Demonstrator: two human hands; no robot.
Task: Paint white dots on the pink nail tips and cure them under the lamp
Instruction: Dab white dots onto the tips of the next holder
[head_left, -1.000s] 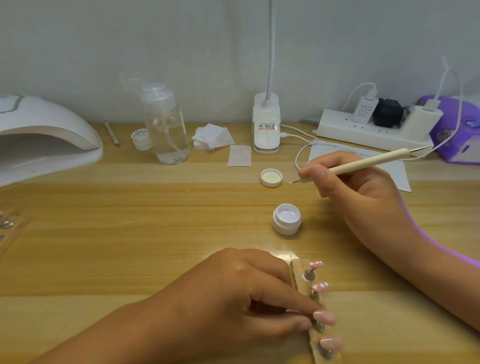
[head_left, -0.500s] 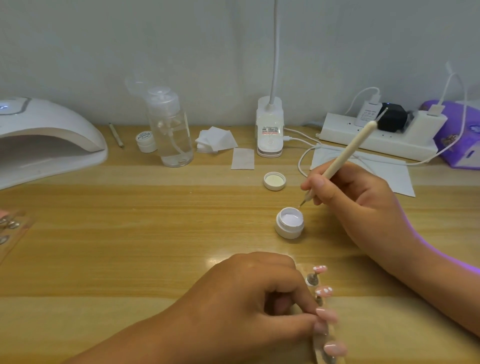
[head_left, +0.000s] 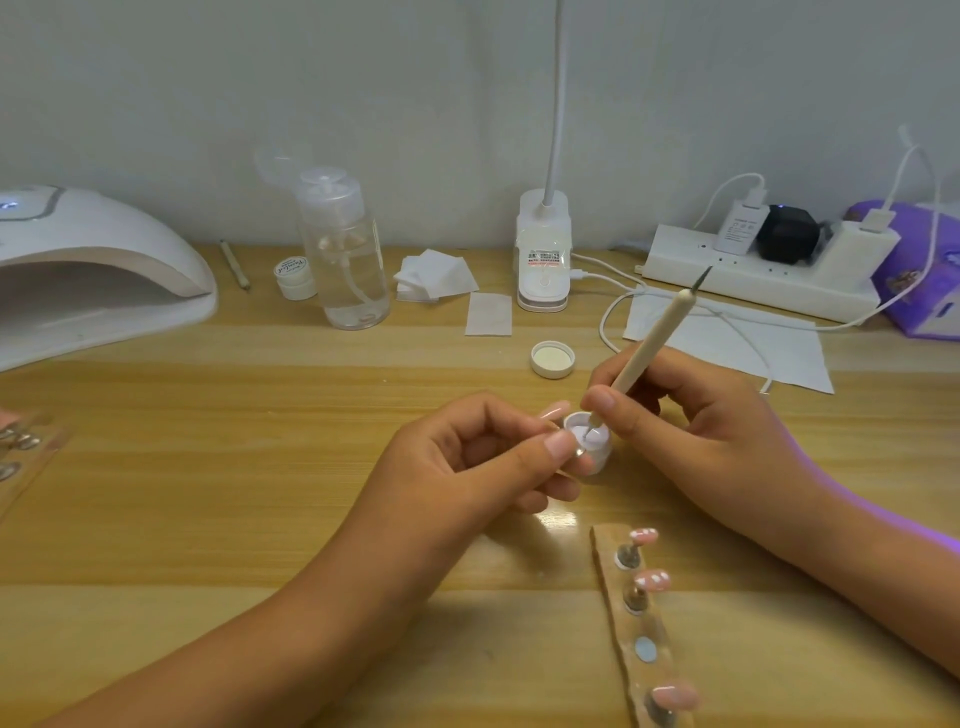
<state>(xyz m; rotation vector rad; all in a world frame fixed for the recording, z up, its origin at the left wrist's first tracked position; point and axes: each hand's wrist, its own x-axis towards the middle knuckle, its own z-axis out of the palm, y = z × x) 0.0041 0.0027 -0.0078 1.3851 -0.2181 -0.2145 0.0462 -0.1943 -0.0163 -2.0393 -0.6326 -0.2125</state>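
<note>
I count four pink nail tips (head_left: 653, 580): three standing on the holder strip (head_left: 605, 551) near the table's front edge, one pinched in my left hand (head_left: 467, 467). The strip has four spots, one bare (head_left: 645, 649). Small white jars, two: an open jar (head_left: 589, 441) mid-table, a closed jar (head_left: 295, 278) by the back edge. One loose lid (head_left: 553, 358). Stick tools, two: the dotting pen (head_left: 652, 343) in my right hand (head_left: 701, 431), a second stick (head_left: 235, 265) at the back edge. One curing lamp (head_left: 93, 270), one pump bottle (head_left: 343, 249), one power strip (head_left: 753, 283) carrying three plugs.
</note>
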